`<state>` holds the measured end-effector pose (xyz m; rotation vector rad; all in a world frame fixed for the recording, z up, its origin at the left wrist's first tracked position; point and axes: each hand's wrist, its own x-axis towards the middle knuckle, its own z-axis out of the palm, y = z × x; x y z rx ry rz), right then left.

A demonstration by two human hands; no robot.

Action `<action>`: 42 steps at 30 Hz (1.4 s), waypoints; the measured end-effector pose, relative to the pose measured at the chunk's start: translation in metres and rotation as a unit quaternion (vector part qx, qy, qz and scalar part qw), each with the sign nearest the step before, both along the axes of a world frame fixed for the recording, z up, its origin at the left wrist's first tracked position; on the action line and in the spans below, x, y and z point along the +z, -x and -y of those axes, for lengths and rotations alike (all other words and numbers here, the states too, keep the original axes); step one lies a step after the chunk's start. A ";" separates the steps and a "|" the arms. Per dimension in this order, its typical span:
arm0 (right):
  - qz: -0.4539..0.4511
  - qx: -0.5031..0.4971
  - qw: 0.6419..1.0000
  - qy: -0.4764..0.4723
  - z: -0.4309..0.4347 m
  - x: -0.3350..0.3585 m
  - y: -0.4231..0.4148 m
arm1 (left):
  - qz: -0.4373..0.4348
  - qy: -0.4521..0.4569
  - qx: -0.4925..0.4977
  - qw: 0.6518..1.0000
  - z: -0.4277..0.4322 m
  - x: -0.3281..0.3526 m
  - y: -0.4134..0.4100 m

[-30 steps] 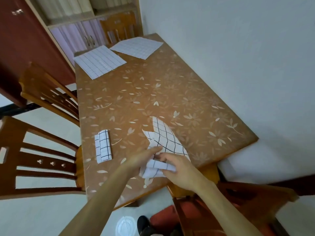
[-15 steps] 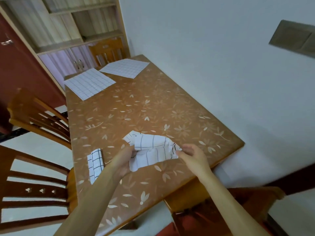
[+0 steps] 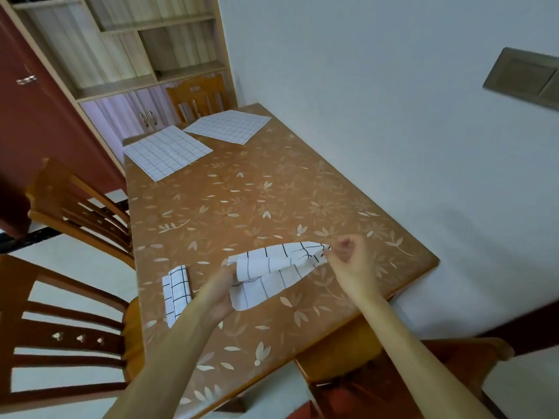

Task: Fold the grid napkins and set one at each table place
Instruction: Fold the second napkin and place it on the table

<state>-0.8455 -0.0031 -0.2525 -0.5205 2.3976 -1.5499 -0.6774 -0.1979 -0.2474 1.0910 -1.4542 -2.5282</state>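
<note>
A white napkin with a black grid (image 3: 272,272) hangs stretched between my hands above the near end of the brown flowered table (image 3: 248,207). My left hand (image 3: 219,290) pinches its left end and my right hand (image 3: 348,261) pinches its right corner. A folded grid napkin (image 3: 177,290) lies on the table at the near left, by my left forearm. Two unfolded grid napkins lie flat at the far end, one on the left (image 3: 166,151) and one on the right (image 3: 228,128).
Wooden chairs stand at the table's left side (image 3: 78,213), near left (image 3: 60,328), far end (image 3: 196,96) and near end under my right arm (image 3: 378,373). A white wall runs along the table's right edge. A shelf cabinet (image 3: 136,55) stands behind.
I have lifted the napkin off the table and spread my hands apart, so it is stretched out between them. My view has tilted up toward the wall.
</note>
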 end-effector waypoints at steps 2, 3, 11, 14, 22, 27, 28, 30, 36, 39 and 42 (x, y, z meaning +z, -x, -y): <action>-0.108 0.014 0.994 -0.023 0.001 0.000 -0.013 | 0.004 0.011 0.062 0.998 -0.006 0.003 0.000; -0.129 0.034 0.991 -0.024 0.002 -0.001 -0.019 | 0.012 0.011 0.083 0.996 -0.007 0.003 -0.001; -0.144 0.102 0.976 -0.126 0.020 -0.014 -0.034 | 0.012 -0.056 0.141 0.988 -0.006 0.014 -0.007; -0.191 0.079 0.970 -0.126 0.026 -0.010 -0.031 | 0.019 -0.070 0.151 0.986 -0.007 0.018 -0.011; -0.028 0.079 0.994 -0.065 0.024 0.056 -0.016 | -0.174 -0.160 0.250 0.939 0.009 0.044 -0.026; 0.034 0.095 0.994 -0.035 0.034 0.098 -0.016 | -0.122 0.245 0.306 0.912 -0.017 0.062 -0.013; 0.047 0.091 0.994 -0.025 0.037 0.104 -0.016 | -0.107 0.394 0.294 0.864 -0.025 0.062 -0.013; 0.087 0.089 0.992 0.011 0.042 0.112 -0.018 | -0.093 0.626 0.230 0.739 -0.038 0.063 -0.011; 0.088 0.113 0.989 0.040 0.053 0.127 -0.029 | -0.043 0.824 0.029 0.564 -0.054 0.083 0.011; 0.060 0.133 0.988 0.043 0.055 0.130 -0.031 | -0.068 0.795 0.013 0.603 -0.045 0.095 0.022; 0.012 0.148 0.988 0.035 0.050 0.134 -0.033 | -0.093 0.736 0.021 0.671 -0.032 0.109 0.027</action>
